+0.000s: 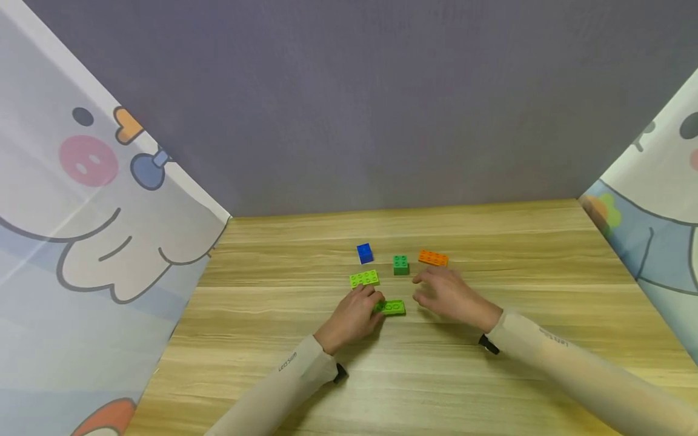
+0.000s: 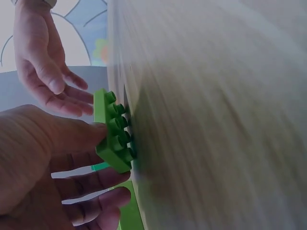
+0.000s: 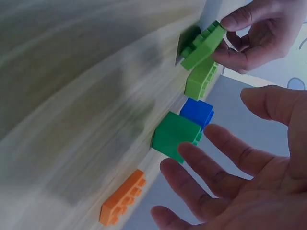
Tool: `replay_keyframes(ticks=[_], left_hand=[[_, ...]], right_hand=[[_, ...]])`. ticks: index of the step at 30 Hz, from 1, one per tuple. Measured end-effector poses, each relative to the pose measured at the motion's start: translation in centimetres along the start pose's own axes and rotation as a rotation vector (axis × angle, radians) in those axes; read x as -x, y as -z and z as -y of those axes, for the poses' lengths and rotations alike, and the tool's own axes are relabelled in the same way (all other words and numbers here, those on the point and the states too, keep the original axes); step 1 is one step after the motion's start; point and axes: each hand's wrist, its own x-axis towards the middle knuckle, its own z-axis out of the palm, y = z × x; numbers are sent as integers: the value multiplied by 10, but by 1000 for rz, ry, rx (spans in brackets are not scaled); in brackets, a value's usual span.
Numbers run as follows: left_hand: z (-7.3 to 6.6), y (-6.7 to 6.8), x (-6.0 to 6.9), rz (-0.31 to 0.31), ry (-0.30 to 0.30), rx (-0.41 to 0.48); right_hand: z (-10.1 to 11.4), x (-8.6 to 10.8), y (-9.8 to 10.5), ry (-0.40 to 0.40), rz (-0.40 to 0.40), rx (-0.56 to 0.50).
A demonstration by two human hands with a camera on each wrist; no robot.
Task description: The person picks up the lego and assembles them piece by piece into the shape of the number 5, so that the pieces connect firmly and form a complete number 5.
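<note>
Between thumb and fingers my left hand [image 1: 355, 313] pinches a long lime-green toy brick [image 1: 392, 307] at one end. Its studs face down toward the tabletop, as the left wrist view shows, and the brick is tilted just over the wood. My right hand [image 1: 449, 295] hovers to the right, fingers spread and relaxed, holding nothing. Closest to that hand are a square dark-green brick [image 3: 175, 134] and a long orange brick [image 3: 122, 197]. A second lime-green brick [image 1: 363, 278] lies just beyond my left fingers, partly covered by them.
A small blue brick [image 1: 365, 253] lies farther back on the wood-grain table [image 1: 262, 254]. A grey wall panel [image 1: 403, 121] rises behind the table. Cartoon-printed sheets [image 1: 49, 254] flank both sides.
</note>
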Motion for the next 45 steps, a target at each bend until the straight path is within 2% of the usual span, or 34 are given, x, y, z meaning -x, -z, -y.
replay_keyframes(ticks=[6,14,21,27,31,37,45], left_hand=[[1,-1,-1,12,-35,-18],[2,1,-3,19,-62,10],[2,3,-5,9,-42,79],[3,2,-4,-18,-22,95],[4,1,-4,-38,-29,98],[4,1,-4,-25,-17,128],[4,1,-5,-29,13,122]], right_hand=[[3,1,-5,10,62,-40],[5,0,-11,34,112,-93],[6,-2,-14,78,133,-109],[5,-3,-16,94,158,-114],[6,-1,-15,89,166,-114],[6,0,-17,84,167,-114],[5,-2,-16,23,231,-133]])
